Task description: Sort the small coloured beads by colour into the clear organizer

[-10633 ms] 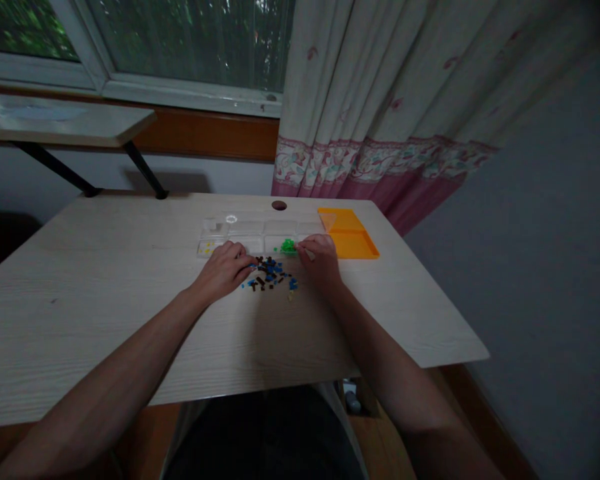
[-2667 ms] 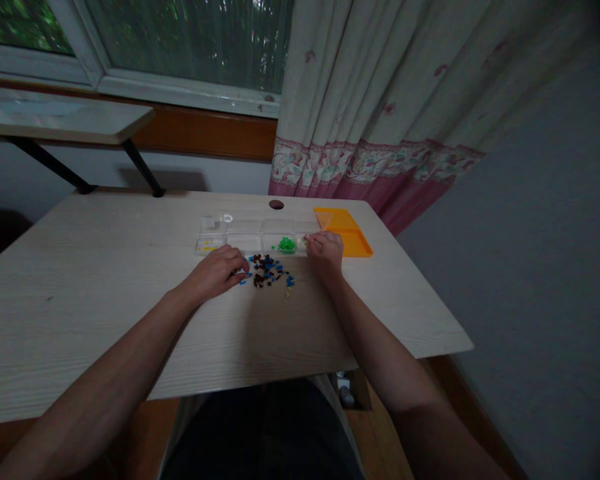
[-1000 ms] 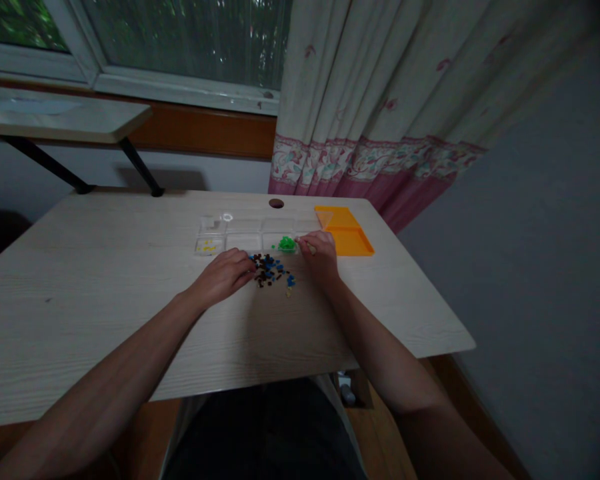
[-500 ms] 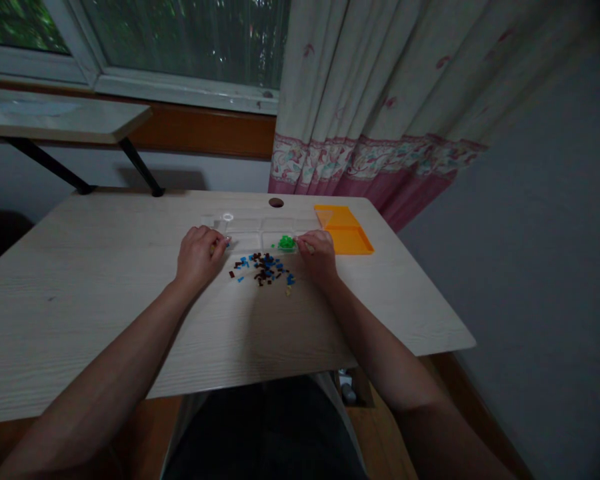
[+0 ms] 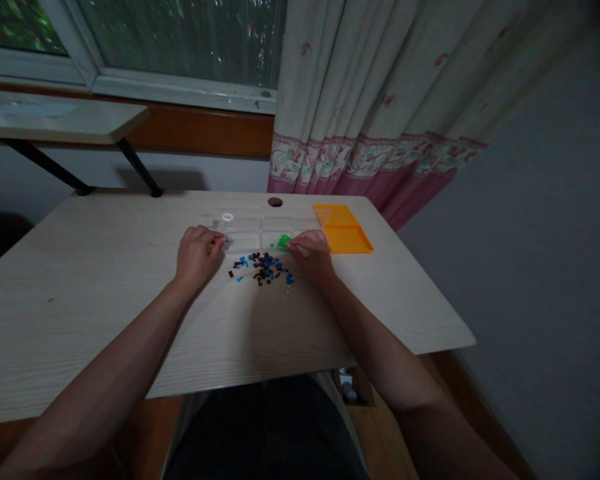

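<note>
Pinches small, seemingly blue bit (image 5: 227, 240) in left hand (image 5: 197, 255) at clear tray (image 5: 244, 241), center frame; rests right hand (image 5: 313, 254), grip unclear, beside green pieces (image 5: 283, 241) already in tray. Leaves brown-and-blue heap (image 5: 265, 265) loose on desk (image 5: 80, 273) below.

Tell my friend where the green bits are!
On the pale desk sits a clear divided tray. In its near row, by the right hand, are the green bits. Bright green sets them apart from the blue and brown pieces outside the tray.

Forearms (image 5: 111, 353) outstretched, left hand (image 5: 196, 255), right hand (image 5: 316, 252) — well apart, fingers (image 5: 212, 235) bent
</note>
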The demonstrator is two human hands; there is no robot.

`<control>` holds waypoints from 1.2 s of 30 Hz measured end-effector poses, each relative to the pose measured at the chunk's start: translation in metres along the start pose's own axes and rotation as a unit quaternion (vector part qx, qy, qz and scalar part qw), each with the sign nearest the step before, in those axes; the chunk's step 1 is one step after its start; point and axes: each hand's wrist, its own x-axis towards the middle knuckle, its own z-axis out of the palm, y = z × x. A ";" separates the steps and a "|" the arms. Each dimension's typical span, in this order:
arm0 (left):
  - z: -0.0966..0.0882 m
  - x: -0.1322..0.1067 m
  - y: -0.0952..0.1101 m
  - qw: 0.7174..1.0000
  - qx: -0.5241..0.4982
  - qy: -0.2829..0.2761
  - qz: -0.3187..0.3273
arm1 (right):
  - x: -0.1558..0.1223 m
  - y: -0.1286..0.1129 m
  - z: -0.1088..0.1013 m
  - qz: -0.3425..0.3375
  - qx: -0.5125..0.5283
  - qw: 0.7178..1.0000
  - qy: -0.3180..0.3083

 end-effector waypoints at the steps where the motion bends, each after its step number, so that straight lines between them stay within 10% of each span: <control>1: 0.000 0.000 0.001 1.000 -0.002 -0.002 0.001 | 0.000 -0.003 0.000 -0.022 0.012 0.999 -0.028; 6: -0.001 0.001 0.005 1.000 -0.008 -0.008 -0.003 | -0.005 -0.018 0.004 -0.128 0.046 0.978 -0.159; 18: 0.000 0.001 0.005 1.000 -0.019 -0.018 -0.004 | -0.010 -0.033 0.008 -0.161 -0.007 0.960 -0.228; 36: 0.003 0.001 0.002 1.000 -0.012 -0.014 0.001 | -0.006 -0.035 0.010 -0.104 -0.003 0.988 -0.111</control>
